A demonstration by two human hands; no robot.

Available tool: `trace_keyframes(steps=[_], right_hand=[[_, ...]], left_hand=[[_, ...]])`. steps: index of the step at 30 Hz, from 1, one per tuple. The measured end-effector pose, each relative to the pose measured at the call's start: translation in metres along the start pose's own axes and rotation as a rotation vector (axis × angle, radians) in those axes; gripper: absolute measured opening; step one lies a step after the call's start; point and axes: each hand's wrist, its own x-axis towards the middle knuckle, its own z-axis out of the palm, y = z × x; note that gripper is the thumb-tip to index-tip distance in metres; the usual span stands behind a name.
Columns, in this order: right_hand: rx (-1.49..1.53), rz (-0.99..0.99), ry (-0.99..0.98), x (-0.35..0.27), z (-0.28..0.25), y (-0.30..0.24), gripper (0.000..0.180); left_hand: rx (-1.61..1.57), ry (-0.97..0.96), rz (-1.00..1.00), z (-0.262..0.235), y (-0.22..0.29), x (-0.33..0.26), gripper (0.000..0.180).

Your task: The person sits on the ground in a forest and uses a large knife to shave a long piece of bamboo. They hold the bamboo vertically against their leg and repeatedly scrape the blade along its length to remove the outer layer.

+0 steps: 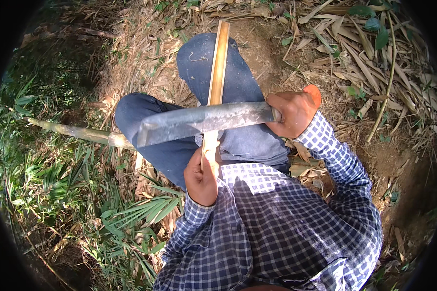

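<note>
Bamboo strip [217, 63] held upright over lap, lower end gripped by left hand [201, 178], fingers closed round it. Big knife [204, 121] laid across strip, handle gripped by right hand [293, 112]. Dry leaves [374, 58] spread on ground.

The person wears a long-sleeved shirt [272, 228] in a blue and white check, its cuffs [320, 136] buttoned close at both wrists. The trousers [204, 63] are plain dark blue cloth. The 2 hands are bare, without gloves.
</note>
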Motion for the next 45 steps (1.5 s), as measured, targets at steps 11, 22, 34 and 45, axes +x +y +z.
trace_keyframes(steps=[11,22,34,45], right_hand=[[-0.044,0.163,-0.051,0.033,-0.006,0.027,0.023],[0.109,0.734,0.046,0.073,-0.018,0.097,0.034],[0.527,0.287,0.344,0.073,0.0,0.048,0.055],[0.583,0.331,0.273,0.07,-0.002,0.048,0.038]], left_hand=[[-0.021,0.018,-0.027,-0.006,0.0,-0.007,0.033],[0.087,0.021,0.015,-0.024,-0.009,-0.012,0.027],[0.895,0.068,0.469,-0.051,0.032,0.031,0.022],[1.192,-0.026,0.566,-0.082,0.04,0.061,0.036]])
